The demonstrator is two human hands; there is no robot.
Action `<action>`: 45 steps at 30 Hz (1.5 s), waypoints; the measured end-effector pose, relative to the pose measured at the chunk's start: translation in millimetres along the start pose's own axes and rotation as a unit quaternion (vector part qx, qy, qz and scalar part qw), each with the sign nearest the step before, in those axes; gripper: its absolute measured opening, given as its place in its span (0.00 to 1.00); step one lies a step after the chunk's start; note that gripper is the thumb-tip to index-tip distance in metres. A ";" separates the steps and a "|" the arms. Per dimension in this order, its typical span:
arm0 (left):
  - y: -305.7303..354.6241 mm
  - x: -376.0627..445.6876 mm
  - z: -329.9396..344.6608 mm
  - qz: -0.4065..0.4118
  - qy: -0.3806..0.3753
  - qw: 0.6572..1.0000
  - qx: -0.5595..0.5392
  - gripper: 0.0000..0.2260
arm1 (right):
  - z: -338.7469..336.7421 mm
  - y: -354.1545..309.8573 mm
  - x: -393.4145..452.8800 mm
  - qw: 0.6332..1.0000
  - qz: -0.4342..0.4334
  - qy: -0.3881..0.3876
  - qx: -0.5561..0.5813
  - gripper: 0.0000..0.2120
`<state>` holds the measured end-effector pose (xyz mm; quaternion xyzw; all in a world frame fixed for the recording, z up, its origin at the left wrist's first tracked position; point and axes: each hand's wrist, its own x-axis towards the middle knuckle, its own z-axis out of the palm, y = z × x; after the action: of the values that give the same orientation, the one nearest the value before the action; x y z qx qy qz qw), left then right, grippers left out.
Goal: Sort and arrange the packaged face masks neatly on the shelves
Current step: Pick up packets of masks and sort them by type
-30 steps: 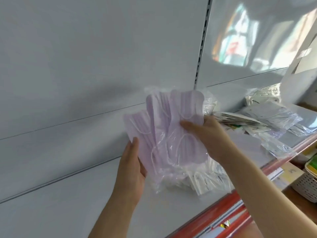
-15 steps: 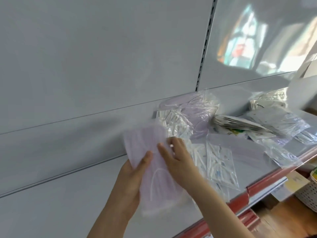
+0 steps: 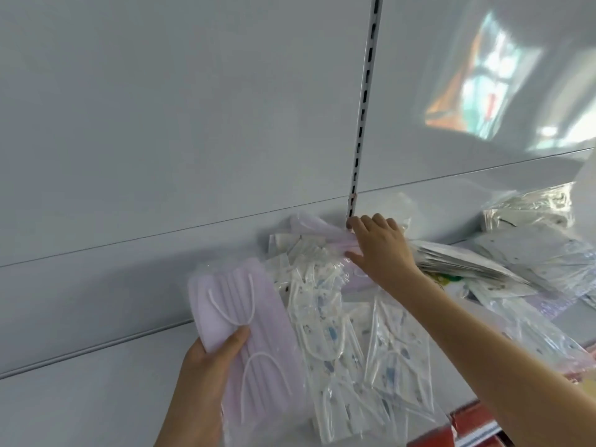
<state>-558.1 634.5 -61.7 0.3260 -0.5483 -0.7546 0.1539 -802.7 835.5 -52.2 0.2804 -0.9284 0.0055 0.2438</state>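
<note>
My left hand [image 3: 206, 366] grips a clear packet of lilac masks [image 3: 238, 321] with white ear loops, held just over the shelf [image 3: 96, 398] at the lower middle. My right hand [image 3: 380, 250] reaches to the back of the shelf and pinches another lilac packet [image 3: 309, 225] that leans against the back panel. Between the two hands lie several clear packets of white patterned masks [image 3: 325, 304]; two more lie flat in front [image 3: 396, 343].
A slotted upright [image 3: 362, 124] runs down the white back panel. To the right lie a fanned pile of flat packets [image 3: 464, 262] and more bagged masks [image 3: 532, 211]. The shelf's red front edge [image 3: 464, 424] shows at the lower right.
My right hand has left the lilac packet in my left hand and reached up and back to the lilac packet by the upright. My left hand keeps its packet, now lower.
</note>
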 end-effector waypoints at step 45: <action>-2.8 -15.0 -71.7 0.008 -0.009 0.995 -0.097 0.17 | -65.0 -208.4 -71.9 0.760 0.241 -0.112 0.594 0.13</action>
<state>-499.3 592.2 -72.7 0.2982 -0.4762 -0.8062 0.1853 -612.4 706.6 -54.0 0.1349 -0.7967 0.5828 -0.0864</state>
